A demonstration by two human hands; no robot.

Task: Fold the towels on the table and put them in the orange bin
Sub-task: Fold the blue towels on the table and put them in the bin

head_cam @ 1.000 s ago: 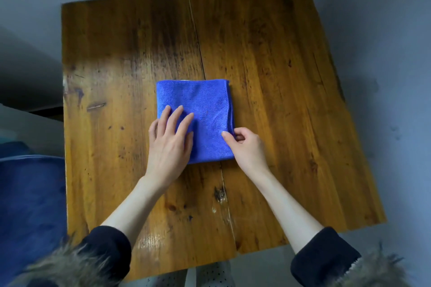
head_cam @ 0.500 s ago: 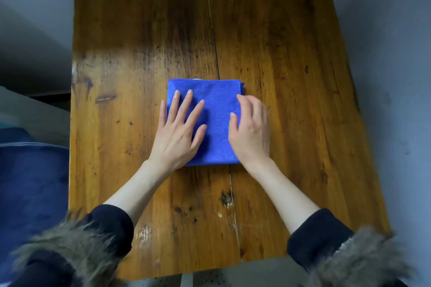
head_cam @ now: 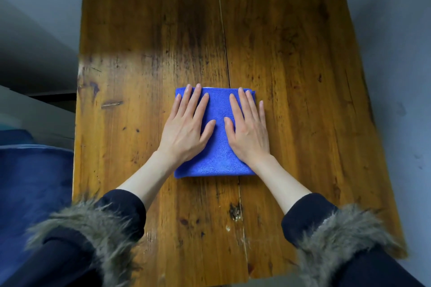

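A blue towel, folded into a small square, lies flat near the middle of the wooden table. My left hand rests palm down on the towel's left half, fingers spread. On the right half my right hand also lies flat, its fingers reaching the towel's far edge. Neither hand grips the cloth. No orange bin is in view.
The table's top has a long crack down its middle. A dark blue cushioned seat sits beside the table's left edge. Grey floor surrounds the table on the far and right sides.
My right hand let go of the towel's right edge and moved onto the towel, laying flat. Both hands slid forward along the towel toward its far edge.
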